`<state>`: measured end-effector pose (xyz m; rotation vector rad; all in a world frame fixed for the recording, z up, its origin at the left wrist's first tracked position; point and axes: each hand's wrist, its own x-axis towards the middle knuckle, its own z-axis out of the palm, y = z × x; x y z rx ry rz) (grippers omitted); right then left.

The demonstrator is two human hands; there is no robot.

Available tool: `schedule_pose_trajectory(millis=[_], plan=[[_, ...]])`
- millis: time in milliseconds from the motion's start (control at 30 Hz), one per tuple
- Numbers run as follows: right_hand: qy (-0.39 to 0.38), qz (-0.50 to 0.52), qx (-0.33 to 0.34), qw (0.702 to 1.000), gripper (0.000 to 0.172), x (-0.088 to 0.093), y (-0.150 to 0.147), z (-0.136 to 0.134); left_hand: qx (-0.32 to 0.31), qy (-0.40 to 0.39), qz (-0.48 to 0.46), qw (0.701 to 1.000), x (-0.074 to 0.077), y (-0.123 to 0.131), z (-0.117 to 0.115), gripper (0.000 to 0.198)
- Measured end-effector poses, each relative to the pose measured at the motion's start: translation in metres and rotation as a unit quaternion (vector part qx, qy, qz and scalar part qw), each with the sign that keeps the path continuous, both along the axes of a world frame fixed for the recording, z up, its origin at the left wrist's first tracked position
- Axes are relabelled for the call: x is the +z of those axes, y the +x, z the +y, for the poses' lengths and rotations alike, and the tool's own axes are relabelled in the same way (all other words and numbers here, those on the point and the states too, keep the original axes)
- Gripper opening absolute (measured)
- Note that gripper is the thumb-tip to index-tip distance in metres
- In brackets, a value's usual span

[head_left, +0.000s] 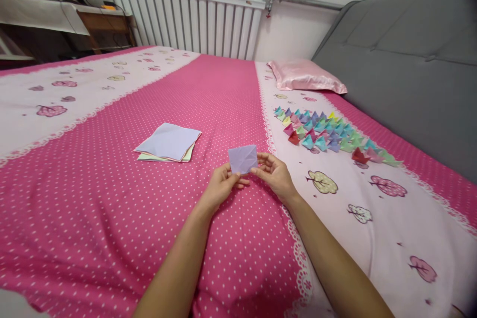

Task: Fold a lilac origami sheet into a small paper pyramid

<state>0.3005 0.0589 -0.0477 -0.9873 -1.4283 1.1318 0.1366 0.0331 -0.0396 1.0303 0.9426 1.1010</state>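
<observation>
A small folded lilac paper (pixel 243 158) is held up just above the pink dotted bedsheet (pixel 112 198). My left hand (pixel 221 185) pinches its lower left corner. My right hand (pixel 275 174) grips its right edge with fingers curled round it. To the left of my hands a small stack of pastel paper squares (pixel 169 142) lies flat on the sheet. To the right, several folded paper pieces (pixel 328 134) in many colours are laid out in rows on the pale strip of the sheet.
A pink satin pillow (pixel 304 75) lies at the head of the bed beside a grey padded headboard (pixel 406 69). A white radiator (pixel 194 22) runs along the far wall. A wooden desk (pixel 104 25) stands at the back left.
</observation>
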Motion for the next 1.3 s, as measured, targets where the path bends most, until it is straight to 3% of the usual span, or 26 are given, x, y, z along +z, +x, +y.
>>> schedule_pose_trajectory(millis=[267,567,767,967,1300], plan=[[0.082,-0.056,-0.053,0.994,0.058,0.005,0.001,-0.004,0.000,0.020,0.033,0.999,0.000,0.001,0.000,0.028],[0.200,-0.114,-0.089,0.969,0.038,0.009,0.001,-0.007,-0.016,0.112,0.128,0.985,-0.017,0.001,0.004,0.029],[0.245,-0.144,-0.100,0.954,0.037,0.011,0.000,-0.010,0.002,0.145,0.186,0.972,-0.020,0.000,0.003,0.028],[0.276,-0.186,-0.095,0.938,0.038,0.012,0.000,-0.012,0.016,0.166,0.231,0.958,-0.021,0.001,0.001,0.027],[0.275,-0.187,-0.096,0.938,0.038,0.011,0.000,-0.012,0.010,0.190,0.268,0.945,-0.017,0.000,0.000,0.024]])
